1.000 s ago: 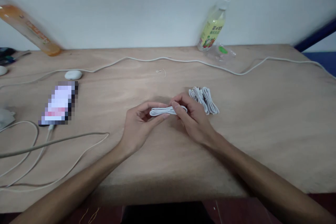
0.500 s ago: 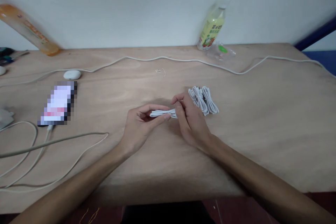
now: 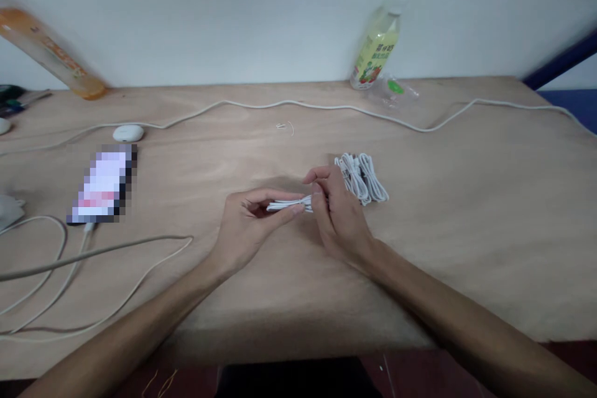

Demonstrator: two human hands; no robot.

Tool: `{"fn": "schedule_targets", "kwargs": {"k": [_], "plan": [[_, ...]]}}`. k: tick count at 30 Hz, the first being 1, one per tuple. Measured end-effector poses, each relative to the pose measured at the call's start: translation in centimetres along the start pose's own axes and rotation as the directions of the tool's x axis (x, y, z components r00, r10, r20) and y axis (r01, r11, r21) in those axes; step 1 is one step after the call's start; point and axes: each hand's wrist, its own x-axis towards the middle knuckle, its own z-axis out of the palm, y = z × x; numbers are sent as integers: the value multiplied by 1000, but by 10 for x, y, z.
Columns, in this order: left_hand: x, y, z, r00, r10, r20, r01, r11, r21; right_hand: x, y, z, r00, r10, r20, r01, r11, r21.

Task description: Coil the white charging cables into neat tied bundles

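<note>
Head view: since a second ago right hand turned upright over folded white cable; left hand pinches its other end. Both grips clamped, cable just left of finished bundles on desk.

Head camera looks forward and down across the table

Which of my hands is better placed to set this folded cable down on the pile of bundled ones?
Probably the right hand. It grips the near end of the folded cable and sits right beside the pile of bundled cables, almost touching it. The left hand holds the far end, farther away.
</note>
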Motion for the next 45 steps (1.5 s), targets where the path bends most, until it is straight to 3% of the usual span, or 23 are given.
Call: {"fn": "schedule_targets", "kwargs": {"k": [10,18,25,28,37,45], "plan": [[1,-1,-1,1000,-18,20,18,1000,5,-1,1,1,1000,3,2,-3,1000,26],[-1,-3,1,993,109,47,-110,994,28,2,-2,2,990,117,-85,-106,987,124],[-1,-6,-5,976,215,20,-212,935,284,3,-7,-1,982,187,16,-187,964,190],[-1,-6,-8,957,283,59,-285,891,353,4,-7,-2,981,191,34,-194,963,189],[0,-5,-12,881,438,176,-470,772,428,2,-10,0,973,222,56,-229,954,194],[1,-6,-11,879,442,179,-473,760,446,2,-11,-1,959,265,104,-284,919,275]]}}
